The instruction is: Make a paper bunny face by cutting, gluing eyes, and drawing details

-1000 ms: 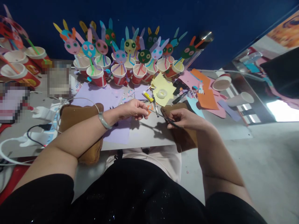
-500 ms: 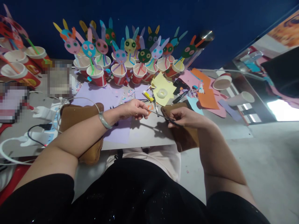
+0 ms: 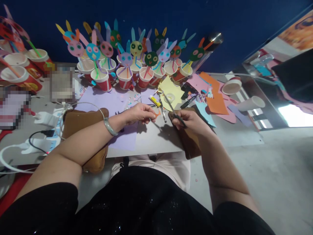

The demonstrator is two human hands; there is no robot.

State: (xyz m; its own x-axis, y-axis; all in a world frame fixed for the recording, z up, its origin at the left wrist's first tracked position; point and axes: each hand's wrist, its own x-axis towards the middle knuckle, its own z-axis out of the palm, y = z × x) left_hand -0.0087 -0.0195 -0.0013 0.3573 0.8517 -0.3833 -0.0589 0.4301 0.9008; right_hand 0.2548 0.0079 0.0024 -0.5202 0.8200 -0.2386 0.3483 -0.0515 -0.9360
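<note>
Over the front of the table, my left hand (image 3: 141, 114) pinches a small scrap of orange paper (image 3: 157, 115) between thumb and fingertips. My right hand (image 3: 187, 121) grips scissors (image 3: 178, 118) by the handles, a short way to the right. Their blades look closed and point up and away, crossing in view near a roll of clear tape (image 3: 169, 97) on yellow paper (image 3: 168, 85). Between the hands lie a pen (image 3: 163, 112) and a yellow glue stick or similar tube (image 3: 155, 101). Purple paper (image 3: 126, 138) spreads beneath my left forearm.
Red paper cups (image 3: 101, 81) holding paper rabbit heads on straws line the back. Brown cushions (image 3: 83, 120) lie under both forearms. A power strip (image 3: 55, 125) with cables stands at left. Orange paper (image 3: 217, 103), a black marker (image 3: 188, 102) and a tipped cup (image 3: 232, 86) are at right.
The scissors have swung away from my left hand, their tips moving from its fingertips up towards the tape roll. My right hand has turned with them; my left hand has barely moved.
</note>
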